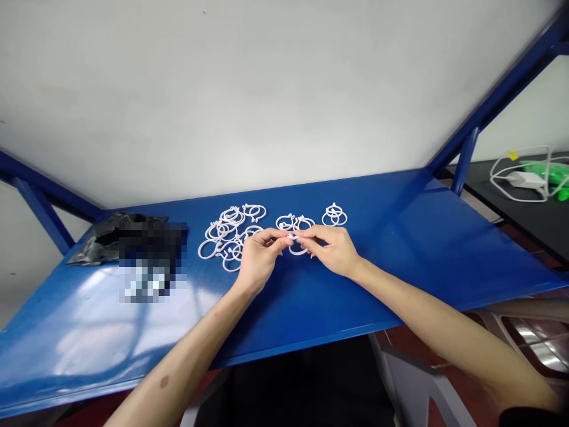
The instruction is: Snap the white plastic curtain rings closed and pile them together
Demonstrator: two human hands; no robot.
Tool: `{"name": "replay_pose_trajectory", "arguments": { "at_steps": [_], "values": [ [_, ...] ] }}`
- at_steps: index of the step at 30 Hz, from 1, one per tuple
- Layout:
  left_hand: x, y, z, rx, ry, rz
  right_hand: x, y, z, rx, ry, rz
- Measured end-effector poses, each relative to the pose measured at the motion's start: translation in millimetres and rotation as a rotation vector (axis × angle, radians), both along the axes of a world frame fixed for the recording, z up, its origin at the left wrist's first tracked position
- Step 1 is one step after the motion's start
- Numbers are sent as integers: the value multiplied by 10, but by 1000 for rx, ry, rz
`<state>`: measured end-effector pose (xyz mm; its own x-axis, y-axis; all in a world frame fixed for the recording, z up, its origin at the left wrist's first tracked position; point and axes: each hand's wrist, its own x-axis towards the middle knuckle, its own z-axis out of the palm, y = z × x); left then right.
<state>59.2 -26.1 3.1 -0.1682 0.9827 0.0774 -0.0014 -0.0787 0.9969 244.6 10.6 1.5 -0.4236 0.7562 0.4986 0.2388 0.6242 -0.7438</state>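
My left hand (262, 255) and my right hand (335, 249) meet over the middle of the blue table. Thumbs and fingers of both pinch the small knobbed ends of a white plastic ring (292, 236), which looks like a curtain ring. Its lower curve shows below the fingertips. Just behind the hands lie a few more white rings (287, 223), partly covered by the fingers. A loose heap of several white rings (224, 231) spreads to the left of my left hand. To the right, beyond my right hand, two rings (334, 216) overlap.
The blue table (400, 237) has a wall behind it and blue frame bars at both sides. A black plastic bag (106, 237) lies at the left, partly pixelated. On a dark surface at the far right are a white cable with an adapter (527, 181) and green plastic (555, 173).
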Motion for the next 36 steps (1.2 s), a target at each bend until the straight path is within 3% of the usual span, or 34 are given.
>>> {"name": "replay_pose_trajectory", "arguments": {
  "at_steps": [11,15,19,21,23,26,32,36],
  "values": [
    [15,-66,-98,56,145,135,-27,-29,-58,274,-179,-14],
    [-1,-72,-116,172,280,108,-14,1,-69,379,-181,58],
    [-9,-6,-110,364,564,41,107,145,20,332,-273,74],
    [-12,40,-116,464,771,26,229,262,79,296,-350,-28],
    [-22,80,-140,520,997,14,376,389,126,245,-423,-230],
    [-48,118,-201,497,1270,-25,577,552,150,141,-537,-477],
    [-96,157,-276,460,1472,-85,702,674,99,-54,-703,-566],
    [-155,176,-247,419,1443,0,631,639,83,57,-664,-616]
  ]
}}
